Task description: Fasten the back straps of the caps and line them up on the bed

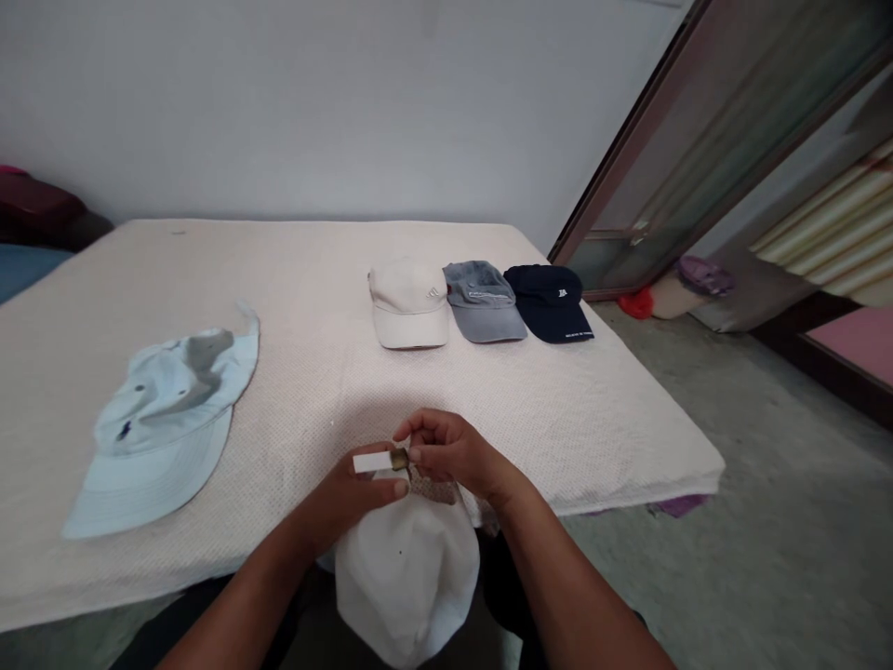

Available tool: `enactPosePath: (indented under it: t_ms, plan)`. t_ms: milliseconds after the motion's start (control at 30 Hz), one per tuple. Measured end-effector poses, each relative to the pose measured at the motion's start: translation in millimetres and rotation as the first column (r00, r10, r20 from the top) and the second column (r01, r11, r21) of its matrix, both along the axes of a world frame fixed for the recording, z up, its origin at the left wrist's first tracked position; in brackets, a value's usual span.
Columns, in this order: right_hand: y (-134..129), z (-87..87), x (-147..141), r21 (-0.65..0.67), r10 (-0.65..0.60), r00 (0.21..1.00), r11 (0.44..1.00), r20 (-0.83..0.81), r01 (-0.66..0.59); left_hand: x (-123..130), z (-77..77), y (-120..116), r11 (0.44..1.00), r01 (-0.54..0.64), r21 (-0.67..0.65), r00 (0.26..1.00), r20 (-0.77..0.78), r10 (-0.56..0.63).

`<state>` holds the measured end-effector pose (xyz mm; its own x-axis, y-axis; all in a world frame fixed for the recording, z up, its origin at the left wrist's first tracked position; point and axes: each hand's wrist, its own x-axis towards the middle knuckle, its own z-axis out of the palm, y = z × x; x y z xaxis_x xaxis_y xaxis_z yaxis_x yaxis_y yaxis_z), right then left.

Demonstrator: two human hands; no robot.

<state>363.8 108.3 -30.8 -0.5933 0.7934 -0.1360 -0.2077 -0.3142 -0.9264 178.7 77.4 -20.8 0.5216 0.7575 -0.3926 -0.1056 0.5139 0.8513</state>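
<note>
A white cap (411, 572) hangs at the table's front edge, its strap end up towards the table. My left hand (366, 484) is closed on its white strap (372, 462), with the thumb on top. Beside a small brass-coloured buckle (399, 459) on that strap, my right hand (446, 448) has its thumb and index finger pinched together; it seems to grip the strap at the buckle, though the fingers partly hide the spot.
A light blue cap (164, 423) lies on the left of the cloth-covered table (307, 279). Beige (409, 300), grey (485, 300) and navy (549, 300) caps sit in a row at the back right. A wall stands behind.
</note>
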Motion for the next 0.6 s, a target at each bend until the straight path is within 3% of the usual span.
enactPosePath:
  t_ms: [200, 600]
  plan:
    - [0.0, 0.2, 1.4, 0.003, 0.022, 1.000, 1.000, 0.000, -0.022, 0.2, -3.4, 1.0, 0.999, -0.046, -0.004, 0.999, -0.001, 0.046]
    - [0.0, 0.0, 4.4, -0.011, 0.073, 0.996, 0.997, -0.048, -0.074, 2.2, 4.7, 0.5, 0.999, -0.043, -0.013, 0.999, -0.011, 0.043]
